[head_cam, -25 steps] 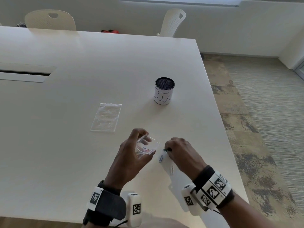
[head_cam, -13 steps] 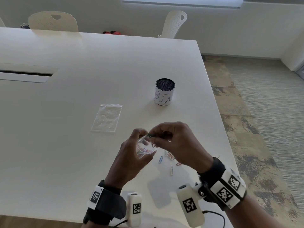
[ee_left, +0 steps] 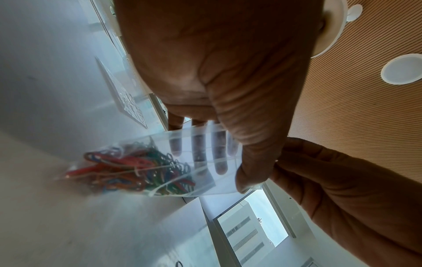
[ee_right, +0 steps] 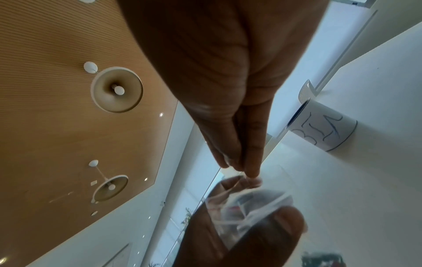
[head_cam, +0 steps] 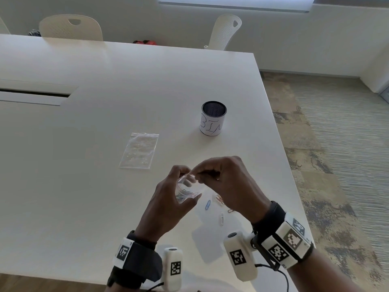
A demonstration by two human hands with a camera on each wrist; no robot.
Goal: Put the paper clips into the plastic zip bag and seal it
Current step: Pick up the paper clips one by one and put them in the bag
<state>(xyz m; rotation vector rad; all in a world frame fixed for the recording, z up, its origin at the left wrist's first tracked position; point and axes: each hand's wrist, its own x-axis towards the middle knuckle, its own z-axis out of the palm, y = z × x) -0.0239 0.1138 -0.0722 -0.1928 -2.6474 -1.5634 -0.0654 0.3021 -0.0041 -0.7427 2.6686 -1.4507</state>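
My left hand (head_cam: 189, 183) holds a small clear zip bag (head_cam: 185, 192) upright above the table, thumb on one side and fingers behind it. Several coloured paper clips (ee_left: 137, 168) lie bunched in the bag's (ee_left: 205, 159) bottom. My right hand (head_cam: 196, 175) hovers at the bag's open mouth with its fingertips (ee_right: 237, 166) pinched together; the dark clip it carried is hidden between them. Several loose clips remain on the table under that hand: a blue one (head_cam: 208, 204), orange ones (head_cam: 219, 199) and a white one (head_cam: 222, 218).
A second clear zip bag (head_cam: 139, 150) lies flat to the left. A mesh cup labelled BIN (head_cam: 213, 119) stands farther back. The table's right edge (head_cam: 294, 186) runs close to my right hand. Two chairs stand behind the table.
My right hand picked a dark clip off the table, rose and moved left to the bag's mouth. The left hand kept the bag in place.
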